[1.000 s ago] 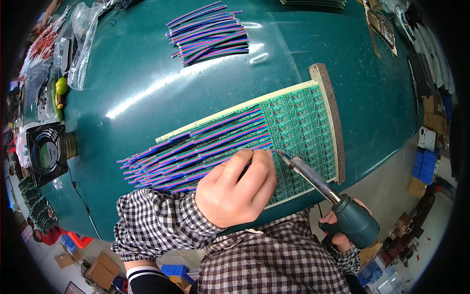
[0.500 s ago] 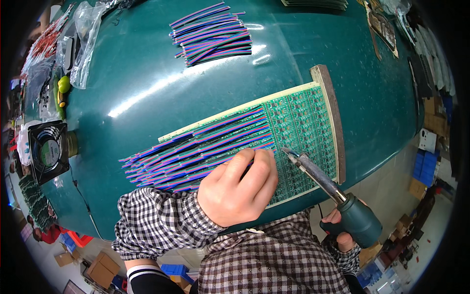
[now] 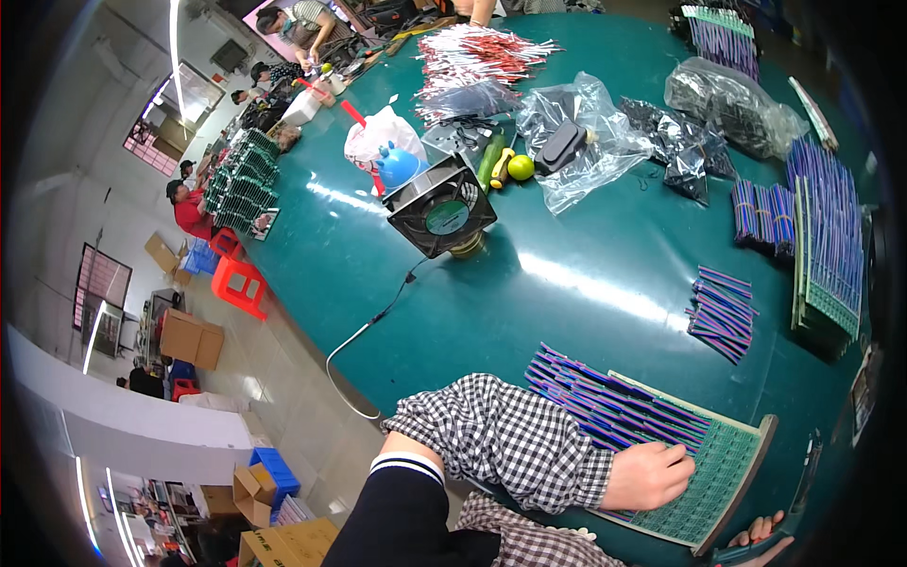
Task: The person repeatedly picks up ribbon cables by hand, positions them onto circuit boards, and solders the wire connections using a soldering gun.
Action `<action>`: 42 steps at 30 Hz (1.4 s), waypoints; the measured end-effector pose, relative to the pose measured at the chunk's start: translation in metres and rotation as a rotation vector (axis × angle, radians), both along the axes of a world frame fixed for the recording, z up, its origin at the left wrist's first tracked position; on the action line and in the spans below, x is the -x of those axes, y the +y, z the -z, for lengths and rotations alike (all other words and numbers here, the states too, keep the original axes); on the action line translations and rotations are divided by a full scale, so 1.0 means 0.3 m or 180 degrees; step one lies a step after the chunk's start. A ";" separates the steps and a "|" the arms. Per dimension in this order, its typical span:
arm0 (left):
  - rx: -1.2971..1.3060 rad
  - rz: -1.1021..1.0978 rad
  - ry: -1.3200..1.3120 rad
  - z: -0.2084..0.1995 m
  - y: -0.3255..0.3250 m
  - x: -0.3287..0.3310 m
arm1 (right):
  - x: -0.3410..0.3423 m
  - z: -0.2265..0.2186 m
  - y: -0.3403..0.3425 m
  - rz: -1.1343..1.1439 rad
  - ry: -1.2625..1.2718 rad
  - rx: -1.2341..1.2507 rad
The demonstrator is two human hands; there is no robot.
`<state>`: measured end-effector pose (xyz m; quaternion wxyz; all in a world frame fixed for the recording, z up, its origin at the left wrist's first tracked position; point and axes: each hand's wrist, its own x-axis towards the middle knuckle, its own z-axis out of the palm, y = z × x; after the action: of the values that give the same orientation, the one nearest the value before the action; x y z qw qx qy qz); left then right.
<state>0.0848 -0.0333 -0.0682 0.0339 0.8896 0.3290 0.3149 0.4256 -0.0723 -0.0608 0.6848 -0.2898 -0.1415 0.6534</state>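
Note:
My left hand (image 3: pixel 650 475) is closed, fingertips together on the green circuit board panel (image 3: pixel 726 472), at the ends of the wires. Whatever it pinches is hidden by the fingers. Rows of blue, red and black ribbon wires (image 3: pixel 605 395) lie across the panel's left part and stick out past its edge. A dark strip (image 3: pixel 761 454) borders the panel on the right. At the lower right rim my right hand (image 3: pixel 758 537) is wrapped round the handle of a green soldering iron (image 3: pixel 799 506), dim and partly cut off. Its tip points up, beyond the panel's right side.
A bundle of loose ribbon wires (image 3: pixel 723 314) lies behind the panel. Wired boards (image 3: pixel 827 236) are stacked at the far right. A square black fan (image 3: pixel 442 215) stands on the table, its cable (image 3: pixel 345 345) trailing forward. Plastic bags (image 3: pixel 586 142) and red-white wires (image 3: pixel 482 61) lie farther back.
The view has swung left and up, so the panel and both hands now appear lower right. The soldering iron's tip, earlier close to my left fingers, is now beyond the panel's right side.

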 end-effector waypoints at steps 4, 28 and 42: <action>0.0585 0.0277 0.0362 -0.075 0.014 0.006 | 0.045 -0.059 -0.002 0.1234 -0.1410 0.1000; 0.1020 -0.0268 -0.0307 -0.070 0.659 0.098 | 0.044 0.043 0.006 0.0776 -0.0496 0.0133; 0.3972 -0.0021 -0.2047 -0.193 0.585 0.223 | 0.059 0.029 0.035 0.0627 -0.0547 0.0060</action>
<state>0.0178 0.1423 -0.0102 0.6328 0.5657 0.4246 0.3148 0.4078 -0.0620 -0.0695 0.7283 -0.3637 -0.1644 0.5570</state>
